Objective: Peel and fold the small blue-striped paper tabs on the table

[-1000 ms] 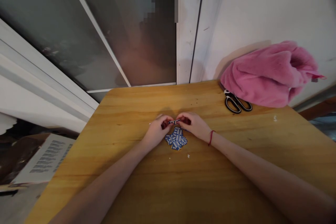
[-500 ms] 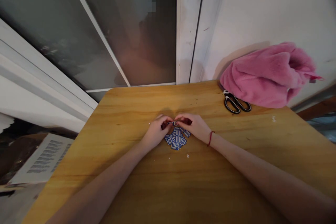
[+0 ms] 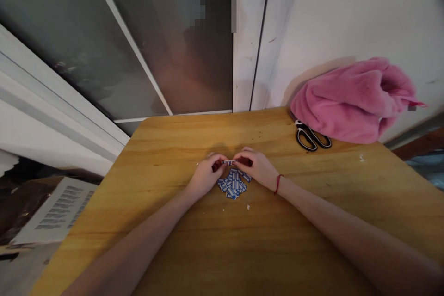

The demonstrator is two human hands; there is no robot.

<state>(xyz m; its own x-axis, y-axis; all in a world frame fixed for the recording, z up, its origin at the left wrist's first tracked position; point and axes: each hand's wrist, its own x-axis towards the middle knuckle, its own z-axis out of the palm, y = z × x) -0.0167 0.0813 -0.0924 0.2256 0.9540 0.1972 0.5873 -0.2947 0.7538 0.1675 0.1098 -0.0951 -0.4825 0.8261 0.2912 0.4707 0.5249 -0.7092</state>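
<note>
Between my two hands is a small printed paper strip (image 3: 229,163), held just above the table. My left hand (image 3: 207,172) pinches its left end with thumb and fingers. At the other end, my right hand (image 3: 256,166) is closed on the strip in the same way; a red string bracelet circles that wrist. Directly below the fingers lies a loose pile of small white paper pieces with blue edges (image 3: 231,184), some overlapping. What is printed on the strip is too small to read.
The wooden table (image 3: 194,249) stands against a glass-paned door (image 3: 194,74). Black-handled scissors (image 3: 312,138) lie at the back right, partly under a pink plush cloth (image 3: 350,101). White scraps (image 3: 248,206) dot the tabletop. A cardboard box (image 3: 52,210) is at the lower left, beyond the table edge.
My right hand has shifted slightly to the right, away from the left fingers, so more of the strip shows between them. The pile and scissors stay put.
</note>
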